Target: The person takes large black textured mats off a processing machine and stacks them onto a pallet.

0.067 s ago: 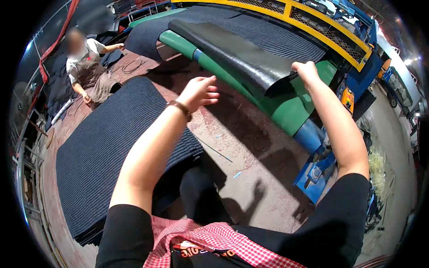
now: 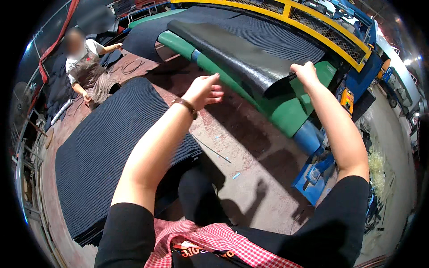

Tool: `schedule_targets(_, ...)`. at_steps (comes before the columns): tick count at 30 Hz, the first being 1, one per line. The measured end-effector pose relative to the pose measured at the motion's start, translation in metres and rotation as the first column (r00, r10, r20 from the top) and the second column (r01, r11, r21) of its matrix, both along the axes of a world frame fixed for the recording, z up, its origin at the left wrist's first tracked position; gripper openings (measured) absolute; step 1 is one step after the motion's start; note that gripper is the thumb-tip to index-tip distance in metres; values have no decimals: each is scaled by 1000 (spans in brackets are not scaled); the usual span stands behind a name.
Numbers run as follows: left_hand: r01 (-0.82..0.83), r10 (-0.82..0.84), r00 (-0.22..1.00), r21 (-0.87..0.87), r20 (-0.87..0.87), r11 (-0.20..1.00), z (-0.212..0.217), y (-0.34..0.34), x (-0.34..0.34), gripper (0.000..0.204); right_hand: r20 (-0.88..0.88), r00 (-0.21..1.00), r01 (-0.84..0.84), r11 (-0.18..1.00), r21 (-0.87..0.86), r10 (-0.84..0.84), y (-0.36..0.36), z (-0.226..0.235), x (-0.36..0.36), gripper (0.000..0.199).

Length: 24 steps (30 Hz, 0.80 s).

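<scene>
The right hand (image 2: 305, 71) is closed around the near corner of a black rubber-backed mat (image 2: 232, 53), pinching its curled edge where the sheet comes off the green roller (image 2: 277, 107) of the machine. The left hand (image 2: 204, 90) hangs in the air just short of the same near edge, fingers loosely spread and holding nothing, not yet touching the sheet. The mat lies along the roller with its long axis running from the near right, at the grasped corner, away toward the far left; its smooth underside faces up where the edge folds over. Judging by this, the sheet is only started: 1 corner is lifted, most of it rests on the machine bed beside the yellow rail (image 2: 326, 33), and the left side remains to be taken up. A stack of ribbed dark mats (image 2: 111, 147) already lies flat on the reddish floor (image 2: 241, 134) to the left, where another person (image 2: 87, 67) crouches at its far end.
</scene>
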<state>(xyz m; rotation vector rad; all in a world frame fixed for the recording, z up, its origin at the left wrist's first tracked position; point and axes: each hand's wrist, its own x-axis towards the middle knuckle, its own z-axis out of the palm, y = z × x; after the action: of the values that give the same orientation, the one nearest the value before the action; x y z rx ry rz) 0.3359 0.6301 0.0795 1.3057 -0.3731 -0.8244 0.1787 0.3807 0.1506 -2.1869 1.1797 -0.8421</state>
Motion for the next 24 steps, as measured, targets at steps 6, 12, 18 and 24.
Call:
schedule_targets(6,-176,176,983,4,-46,984,7,-73,11,52,-225,912,-390,894,-221,342,21,-14,-6,57)
schedule_targets(12,-440,418,896,167,151,882,18,-101,23,45,-424,612,-717,695,60,668,63,6,4,60)
schedule_targets(18,-551,498,813,122,300,825,30,-43,37,31,-614,557,-789,586,-182,559,45,1,6,95)
schedule_targets(24,-450,403,884,201,236,870,46,105,109,19,-712,600,-744,583,-327,366,70,-29,13,91)
